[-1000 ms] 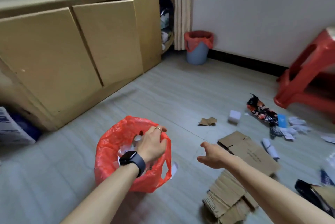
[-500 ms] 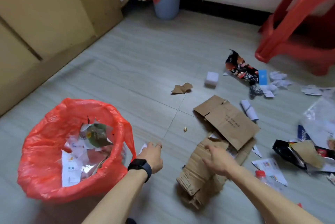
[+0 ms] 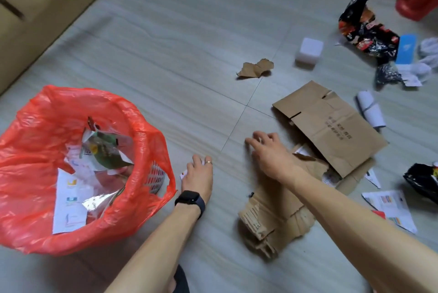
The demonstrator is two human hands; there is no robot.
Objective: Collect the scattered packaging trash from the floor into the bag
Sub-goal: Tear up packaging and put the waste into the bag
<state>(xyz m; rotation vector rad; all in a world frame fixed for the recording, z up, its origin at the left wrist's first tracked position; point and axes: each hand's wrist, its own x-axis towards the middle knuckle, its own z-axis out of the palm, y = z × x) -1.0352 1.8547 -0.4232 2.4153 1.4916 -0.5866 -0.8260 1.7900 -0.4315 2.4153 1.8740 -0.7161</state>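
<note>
Red plastic bag [image 3: 132, 127], thin film, mouth wide open over a white perforated basket [image 3: 155, 176]. It stands on the floor [image 3: 166, 44] at the left and holds leaflets and foil wrappers.

Head view:
- Left hand [image 3: 198, 174], with a smartwatch [image 3: 189, 199] on the wrist, is down on the floor just beside the bag. Its fingers curl over a small white paper scrap [image 3: 183, 175].
- Right hand [image 3: 270, 153] is spread and holds nothing. It hovers over the near edge of the crumpled corrugated cardboard [image 3: 272, 221].
- A flat cardboard sheet [image 3: 331, 127] lies touching that pile.
- Farther out lie a torn brown scrap [image 3: 256, 68], a white foam block [image 3: 309, 52], a black-and-red snack wrapper [image 3: 365, 32] and a rolled white paper [image 3: 369, 110].
- A printed leaflet [image 3: 391, 207] lies at the right.

Handling, as judged:
- The paper scrap is nearly weightless and limp, and it lies flat, so it is hard to lift straight up. Drag it and pinch a raised edge.
- The cardboard is light and stiff along its flutes but weak at the creases. Grip a folded edge, then fold it smaller, since the sheet looks broad for the bag's mouth.
- The wrapper is likely slick and crinkly, so bunch it in the fist.
- The foam block is soft and would take any grip.
- The bag film could tear on cardboard corners.
</note>
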